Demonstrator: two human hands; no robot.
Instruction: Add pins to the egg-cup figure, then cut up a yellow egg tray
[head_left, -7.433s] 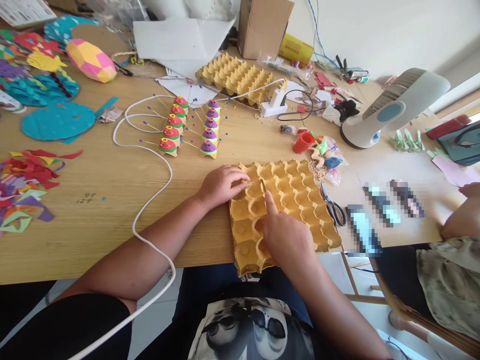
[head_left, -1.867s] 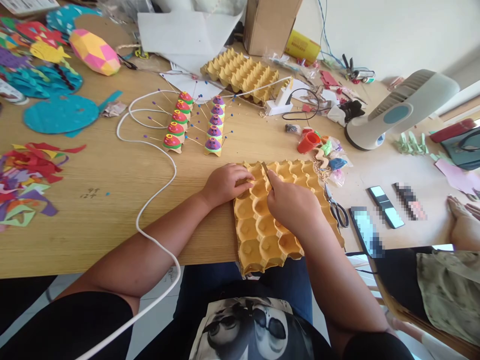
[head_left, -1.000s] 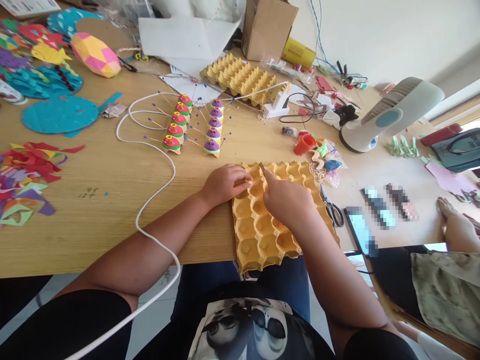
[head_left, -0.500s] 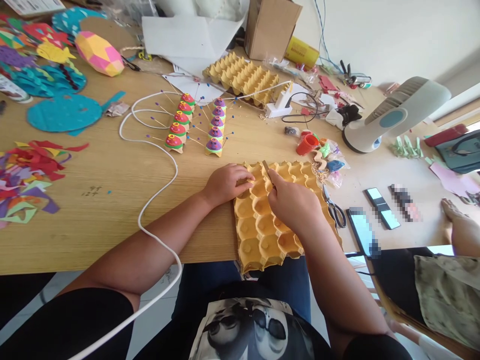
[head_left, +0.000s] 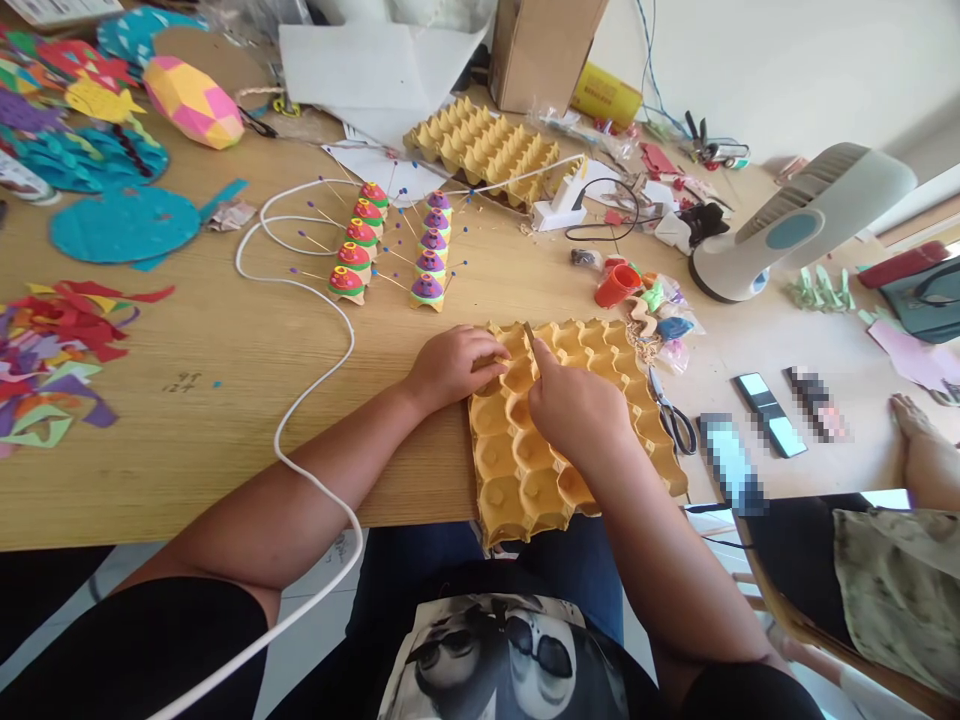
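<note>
A yellow moulded egg tray (head_left: pixel 501 455) lies at the table's front edge, overhanging it a little. My left hand (head_left: pixel 459 365) is closed on its far left corner, with fingers curled over the rim. In my right hand (head_left: pixel 579 408) is a thin knife (head_left: pixel 530 338), its narrow blade pointing away from me over the tray's far left cups. The forefinger lies along the knife; the handle is hidden in my fist. Beside the tray's right edge lie scissors (head_left: pixel 675 415) with dark handles.
Painted egg-carton strips, one red-green (head_left: pixel 356 245) and one purple (head_left: pixel 432 255), stand beyond the tray. A white cable (head_left: pixel 351 330) crosses my left forearm. Also present are another egg tray (head_left: pixel 480 150), a red cup (head_left: pixel 616 286), a fan (head_left: pixel 787 230), phones (head_left: pixel 771 412) and another person's hand (head_left: pixel 911 415).
My right hand has shifted slightly left with the knife, across the tray. My left hand keeps its place at the corner. The view has tilted a little.
</note>
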